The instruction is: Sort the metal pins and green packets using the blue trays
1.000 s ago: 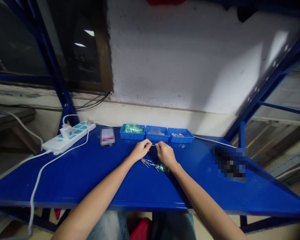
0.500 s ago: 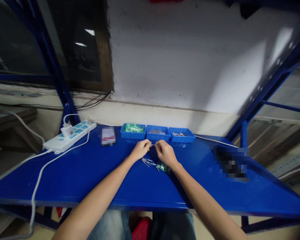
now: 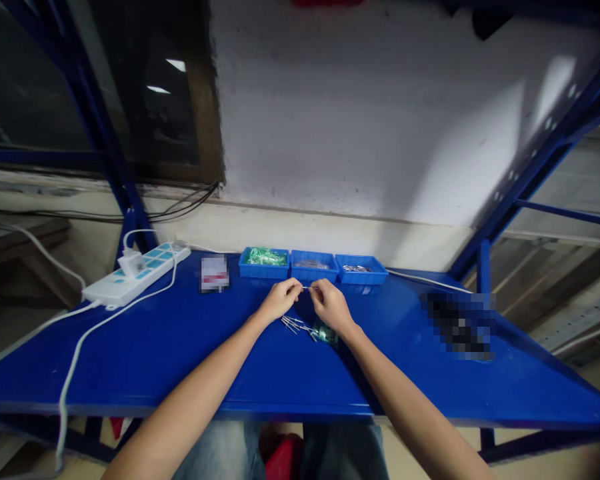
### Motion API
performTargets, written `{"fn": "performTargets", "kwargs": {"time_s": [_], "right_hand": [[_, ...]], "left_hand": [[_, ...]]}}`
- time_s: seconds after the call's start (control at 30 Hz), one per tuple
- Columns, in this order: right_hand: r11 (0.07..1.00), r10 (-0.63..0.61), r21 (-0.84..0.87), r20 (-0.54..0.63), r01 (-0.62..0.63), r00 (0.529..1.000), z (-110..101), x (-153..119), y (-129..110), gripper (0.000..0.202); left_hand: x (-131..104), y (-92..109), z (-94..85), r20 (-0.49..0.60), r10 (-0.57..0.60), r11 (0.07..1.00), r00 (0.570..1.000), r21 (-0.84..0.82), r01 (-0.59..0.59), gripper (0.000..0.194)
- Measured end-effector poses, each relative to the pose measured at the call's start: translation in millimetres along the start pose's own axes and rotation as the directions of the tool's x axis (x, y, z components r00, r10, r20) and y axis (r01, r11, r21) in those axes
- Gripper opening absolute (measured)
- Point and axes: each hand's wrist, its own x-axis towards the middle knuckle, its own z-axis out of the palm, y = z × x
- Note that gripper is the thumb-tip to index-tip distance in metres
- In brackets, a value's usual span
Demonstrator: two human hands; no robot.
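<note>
Left hand [image 3: 280, 298] and right hand [image 3: 331, 307] near each other on my feed, a narrow gap between them; fingers of each drawn together in a pinch. Neither has let go against the two earlier views, half a second and a second back.

Blue bench [image 3: 180, 360] fills the lower field. Its outline has slid a touch on my screen along with everything on it, so I put that down to the head moving.

White power strip [image 3: 147, 270] well off to the left, plug seated. Three trays in a row beyond the hands: left tray [image 3: 265, 271] holding green material, middle tray [image 3: 314, 274] with contents too dim for me to name, right tray [image 3: 363, 278] with slim metallic pieces. No change in any that I can make out.

Green packet [image 3: 326, 333] lies under the right wrist, partly hidden; touching or not, I cannot tell. Loose rods [image 3: 293, 324] fanned just beside it, same spread as before.

Smallest: thin pale piece [image 3: 307, 288], spanning the gap between the fingertips. One part or two meeting, I cannot tell. With so little shifted, I judge the work remains at this fingertip stage.
</note>
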Motion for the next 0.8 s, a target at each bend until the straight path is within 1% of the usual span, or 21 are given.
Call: {"fn": "performTargets", "kwargs": {"time_s": [0.17,0.23,0.33,0.47,0.67,0.8], "right_hand": [[1.000,0.005,0.007,-0.002,-0.005,1.000,2.4,0.2,1.1,0.025],[1.000,0.006,0.015,0.000,-0.006,1.000,3.2,0.0,1.9,0.024],[0.999,0.021,0.033,-0.006,-0.020,1.000,3.8,-0.5,2.9,0.016],[0.998,0.033,0.053,-0.016,-0.032,0.999,4.0,-0.8,4.0,0.013],[0.997,0.034,0.064,-0.021,-0.032,0.999,4.6,-0.1,4.3,0.017],[0.997,0.043,0.070,-0.029,-0.041,0.999,4.2,0.2,4.7,0.019]], "left_hand": [[-1.4,3.3,0.3,-0.018,0.009,1.000,1.000,-0.003,-0.009,0.023],[-1.4,4.3,0.0,-0.014,0.010,1.000,1.000,0.002,-0.010,0.022],[-0.5,3.7,-0.3,-0.007,0.006,1.000,1.000,0.011,-0.006,0.024],[0.7,1.0,-0.1,-0.012,-0.005,1.000,1.000,0.023,0.005,0.028],[-0.5,2.7,0.2,-0.030,0.004,1.000,1.000,0.016,-0.004,0.021],[-0.8,3.1,-0.3,-0.029,0.010,1.000,1.000,0.012,-0.010,0.021]]}}
